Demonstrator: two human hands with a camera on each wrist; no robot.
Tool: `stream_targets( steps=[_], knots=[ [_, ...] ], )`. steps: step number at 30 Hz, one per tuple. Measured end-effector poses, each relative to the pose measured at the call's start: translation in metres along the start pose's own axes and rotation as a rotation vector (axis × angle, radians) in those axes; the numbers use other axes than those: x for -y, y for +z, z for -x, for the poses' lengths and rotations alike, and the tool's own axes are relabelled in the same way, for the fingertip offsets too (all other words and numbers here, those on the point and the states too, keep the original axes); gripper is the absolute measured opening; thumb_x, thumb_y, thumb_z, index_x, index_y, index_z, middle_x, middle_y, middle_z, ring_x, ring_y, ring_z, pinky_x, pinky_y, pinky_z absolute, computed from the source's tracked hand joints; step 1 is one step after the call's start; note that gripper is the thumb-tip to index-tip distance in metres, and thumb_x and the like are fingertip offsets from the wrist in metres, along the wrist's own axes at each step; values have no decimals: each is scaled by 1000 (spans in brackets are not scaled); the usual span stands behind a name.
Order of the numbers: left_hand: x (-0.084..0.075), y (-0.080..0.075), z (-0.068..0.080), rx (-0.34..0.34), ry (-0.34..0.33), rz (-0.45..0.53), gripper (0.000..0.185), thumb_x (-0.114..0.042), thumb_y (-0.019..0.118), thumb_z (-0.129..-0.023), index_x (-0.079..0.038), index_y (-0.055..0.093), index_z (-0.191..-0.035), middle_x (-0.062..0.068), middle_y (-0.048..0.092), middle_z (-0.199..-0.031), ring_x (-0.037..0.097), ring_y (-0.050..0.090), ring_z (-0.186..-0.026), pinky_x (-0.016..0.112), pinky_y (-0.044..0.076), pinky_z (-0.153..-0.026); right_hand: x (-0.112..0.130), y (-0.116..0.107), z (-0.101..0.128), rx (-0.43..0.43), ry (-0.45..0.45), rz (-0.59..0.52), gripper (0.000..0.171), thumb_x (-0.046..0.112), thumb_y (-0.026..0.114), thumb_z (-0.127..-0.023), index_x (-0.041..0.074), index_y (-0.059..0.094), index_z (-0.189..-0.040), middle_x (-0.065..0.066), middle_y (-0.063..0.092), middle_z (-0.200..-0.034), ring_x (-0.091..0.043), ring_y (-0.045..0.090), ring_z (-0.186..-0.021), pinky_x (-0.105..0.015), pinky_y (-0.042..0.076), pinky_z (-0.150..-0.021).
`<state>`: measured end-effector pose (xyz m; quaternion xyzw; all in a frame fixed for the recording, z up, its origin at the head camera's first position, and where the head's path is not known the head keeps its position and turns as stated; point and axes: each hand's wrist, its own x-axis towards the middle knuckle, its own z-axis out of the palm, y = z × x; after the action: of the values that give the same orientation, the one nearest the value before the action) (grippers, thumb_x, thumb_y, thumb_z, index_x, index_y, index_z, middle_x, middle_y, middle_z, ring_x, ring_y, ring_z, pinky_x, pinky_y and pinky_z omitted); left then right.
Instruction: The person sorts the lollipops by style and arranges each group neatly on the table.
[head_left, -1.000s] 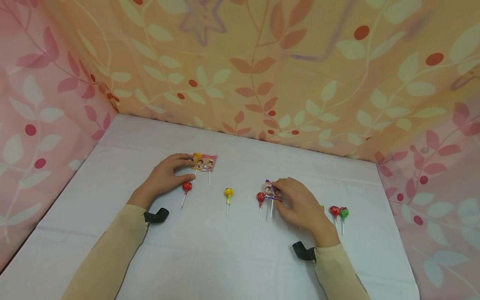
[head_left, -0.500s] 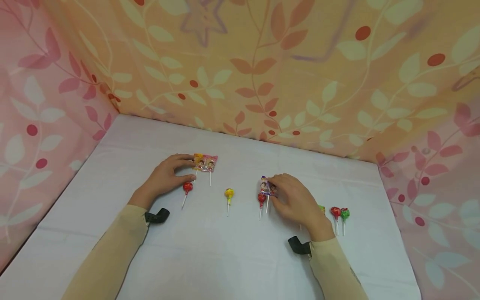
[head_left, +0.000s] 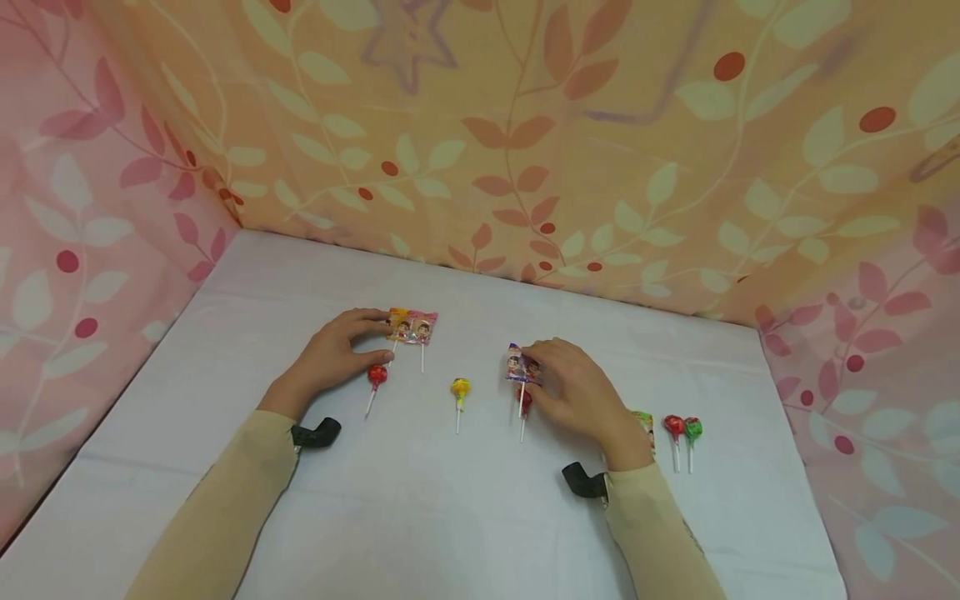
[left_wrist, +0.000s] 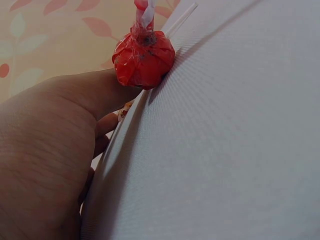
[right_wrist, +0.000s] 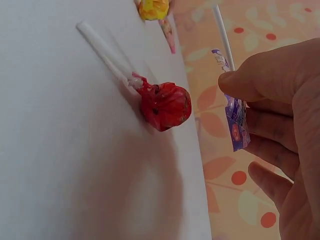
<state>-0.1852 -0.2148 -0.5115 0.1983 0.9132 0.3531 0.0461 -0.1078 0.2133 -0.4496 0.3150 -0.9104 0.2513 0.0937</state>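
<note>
My right hand (head_left: 531, 363) pinches a purple-wrapped flat lollipop (head_left: 516, 367) between thumb and fingers and holds it just above the white table (head_left: 225, 275). In the right wrist view the purple wrapper (right_wrist: 235, 122) hangs over a round red lollipop (right_wrist: 165, 106) lying on the cloth. My left hand (head_left: 384, 337) rests flat on the table, its forefinger touching an orange flat lollipop (head_left: 397, 323). A pink flat lollipop (head_left: 423, 327) lies right beside that one. The left thumb (left_wrist: 75, 100) touches another round red lollipop (left_wrist: 144, 59).
A yellow round lollipop (head_left: 460, 388) lies between the hands. Behind my right wrist sit a partly hidden flat lollipop (head_left: 642, 421), a red one (head_left: 674, 427) and a green one (head_left: 692, 429). Leaf-patterned fabric walls (head_left: 525, 125) close in the table on three sides.
My right hand has lifted the purple lollipop and carried it left and away, over the red lollipop. More of the flat lollipop behind the wrist shows. The left hand has not moved.
</note>
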Motion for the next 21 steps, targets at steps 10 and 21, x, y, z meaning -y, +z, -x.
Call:
stream_targets(
  steps=[10,21],
  knots=[
    [-1,0,0,6,-17,4,54,-42,88,-95,-19,75,-142,7,54,-161,36,42,-154,66,35,-125,3,12,-14,-9,-11,-36,46,15,82,-92,3,73,-135,-6,74,-129,-26,66,-125,-49,50,-115],
    [1,1,0,8,-20,14,55,-44,87,-95,-20,74,-143,6,54,-162,36,41,-155,66,33,-125,3,23,-27,0,-15,-43,46,16,81,-93,4,72,-136,-7,73,-131,-26,65,-127,-48,50,-115]
  ],
)
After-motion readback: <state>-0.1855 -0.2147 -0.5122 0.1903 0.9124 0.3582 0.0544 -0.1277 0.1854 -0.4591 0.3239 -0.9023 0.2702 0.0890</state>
